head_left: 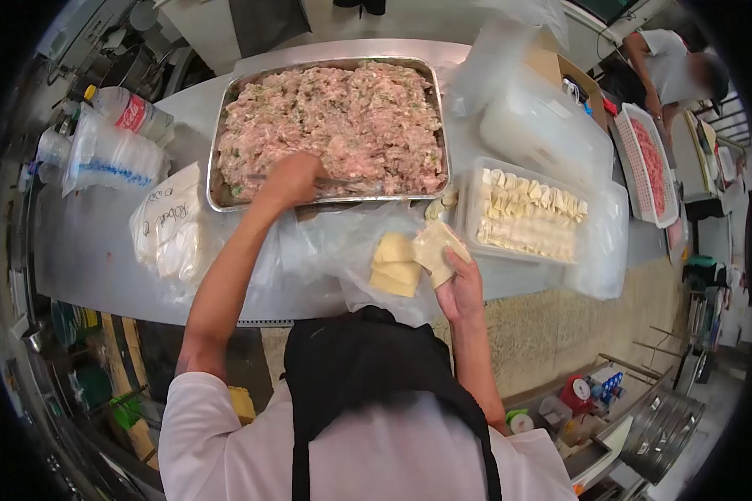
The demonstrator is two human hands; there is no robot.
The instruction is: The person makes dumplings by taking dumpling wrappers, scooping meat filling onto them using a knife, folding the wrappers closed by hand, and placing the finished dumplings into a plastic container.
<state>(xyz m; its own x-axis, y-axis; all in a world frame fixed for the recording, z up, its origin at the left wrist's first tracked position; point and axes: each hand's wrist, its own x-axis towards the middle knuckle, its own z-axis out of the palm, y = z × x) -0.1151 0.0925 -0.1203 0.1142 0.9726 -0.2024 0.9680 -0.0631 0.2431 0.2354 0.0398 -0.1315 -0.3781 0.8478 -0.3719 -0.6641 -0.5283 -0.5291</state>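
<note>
My left hand (297, 179) is closed around a thin, flat metal utensil (349, 182), whose blade lies in the minced meat (330, 117) near the front edge of the metal tray (212, 159). Its exact kind is unclear. In my right hand (461, 288) is a pale yellow dough wrapper (435, 248), held flat with the thumb on top. Just left of it, a small stack of wrappers (395, 271) lies on clear plastic. Rows of folded dumplings (530, 204) fill a clear plastic container (479, 227) to the right.
A plastic-wrapped white pack (171, 225) with handwriting lies at left, near a cola bottle (134, 113) and a bagged pack (113, 159). Clear plastic lids (543, 125) stand behind the container. Farther right are a white basket of meat (631, 159) and another person (668, 67).
</note>
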